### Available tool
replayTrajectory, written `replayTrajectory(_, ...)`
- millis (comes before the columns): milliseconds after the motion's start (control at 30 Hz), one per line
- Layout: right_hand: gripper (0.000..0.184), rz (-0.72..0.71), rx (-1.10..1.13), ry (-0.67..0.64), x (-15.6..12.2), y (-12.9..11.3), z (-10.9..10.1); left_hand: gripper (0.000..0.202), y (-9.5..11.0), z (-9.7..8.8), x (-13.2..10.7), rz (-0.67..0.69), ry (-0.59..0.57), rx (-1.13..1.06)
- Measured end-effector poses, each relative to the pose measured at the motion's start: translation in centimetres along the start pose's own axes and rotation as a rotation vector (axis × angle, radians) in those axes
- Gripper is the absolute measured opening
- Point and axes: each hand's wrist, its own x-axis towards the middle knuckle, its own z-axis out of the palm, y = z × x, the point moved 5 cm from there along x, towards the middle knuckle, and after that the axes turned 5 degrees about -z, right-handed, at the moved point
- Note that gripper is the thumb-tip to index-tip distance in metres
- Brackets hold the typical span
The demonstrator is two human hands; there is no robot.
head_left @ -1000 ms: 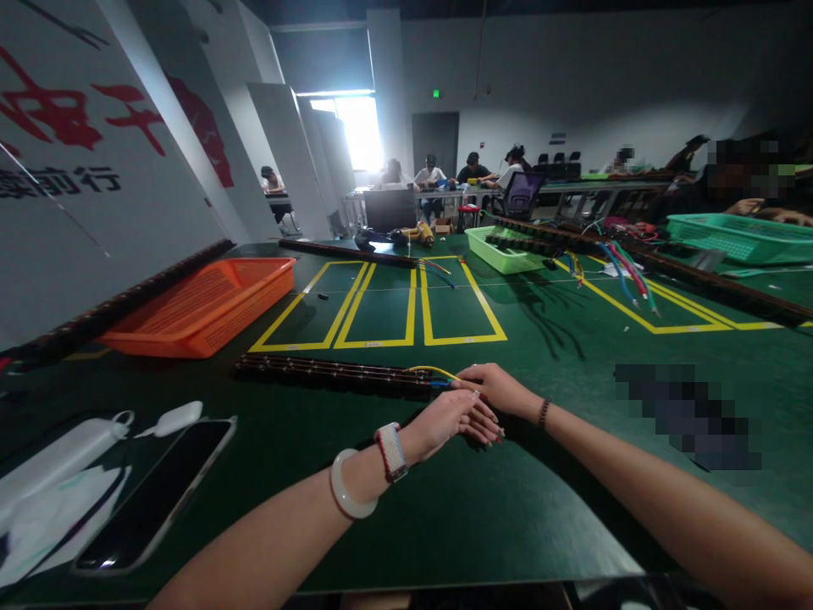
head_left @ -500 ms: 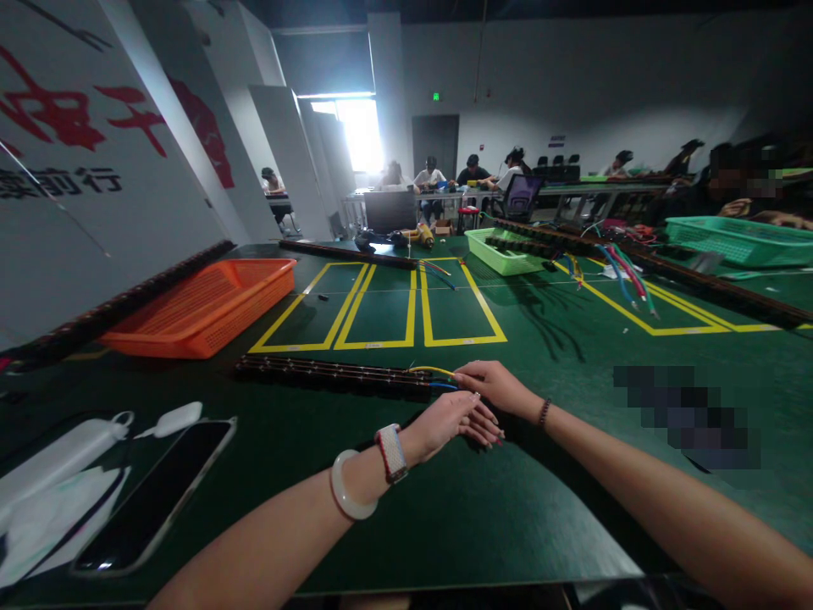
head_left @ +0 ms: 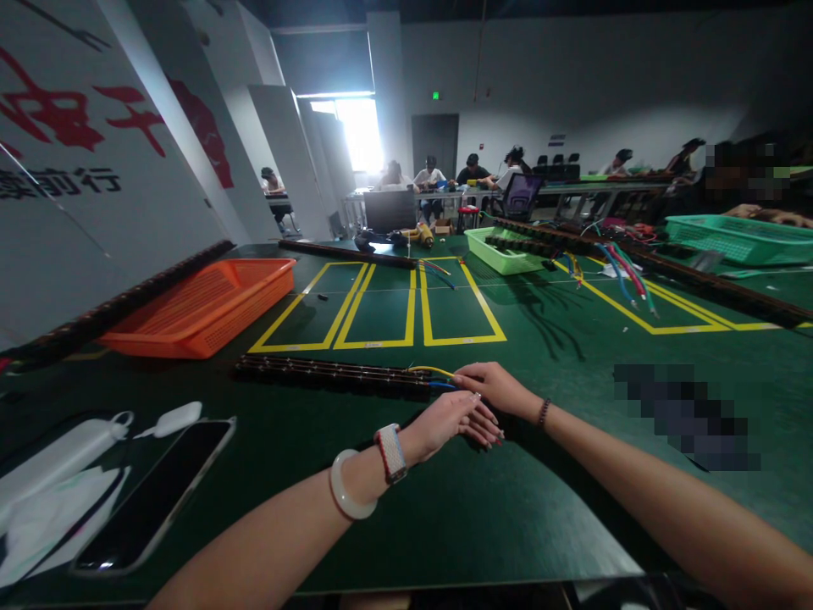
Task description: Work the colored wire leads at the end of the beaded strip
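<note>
Near splayed left hand [head_left: 454,417], black ribbed strip [head_left: 330,375], yellow wire [head_left: 433,368] pinched in right hand [head_left: 494,386]

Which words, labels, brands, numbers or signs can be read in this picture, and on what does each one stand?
"干": large red lettering on the left wall; the red character before it is cut off.
"前行": dark lettering below, same wall; the character before it is cut off.
Green lit sign, back wall: too small to read.
White labels on the yellow tape: too small to read.
</note>
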Motion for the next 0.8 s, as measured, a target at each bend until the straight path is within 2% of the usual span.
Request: replayTrajectory(800,0.035,0.000,0.018,-0.012,-0.06,0.08,0.24,0.041,-0.17,-0.10,0.09,0.006,-0.006,0.019)
